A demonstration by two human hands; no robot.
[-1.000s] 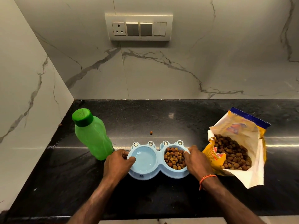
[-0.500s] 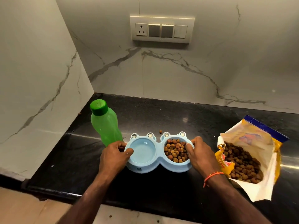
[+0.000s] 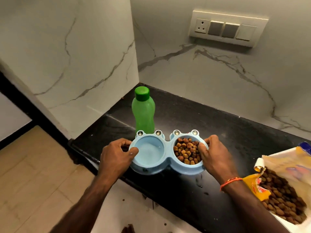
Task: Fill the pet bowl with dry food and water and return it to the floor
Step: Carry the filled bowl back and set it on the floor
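A light blue double pet bowl (image 3: 165, 170) is held above the front edge of the black counter (image 3: 218, 132). Its left cup holds water, its right cup holds brown kibble (image 3: 186, 151). My left hand (image 3: 116, 157) grips the bowl's left rim, thumb over the edge. My right hand (image 3: 212, 155) grips the right rim, fingers touching the kibble. A capped green bottle (image 3: 143, 111) stands upright just behind the bowl.
An open food bag (image 3: 284, 185) with kibble lies on the counter at the right. Marble walls meet in a corner behind the bottle, with a switch panel (image 3: 227, 28) above. Beige floor tiles (image 3: 30, 174) show at the lower left, with a few loose kibbles below the counter edge.
Both hands have drawn the bowl toward the counter's front edge and lifted it. The view has swung left, bringing the floor into sight.
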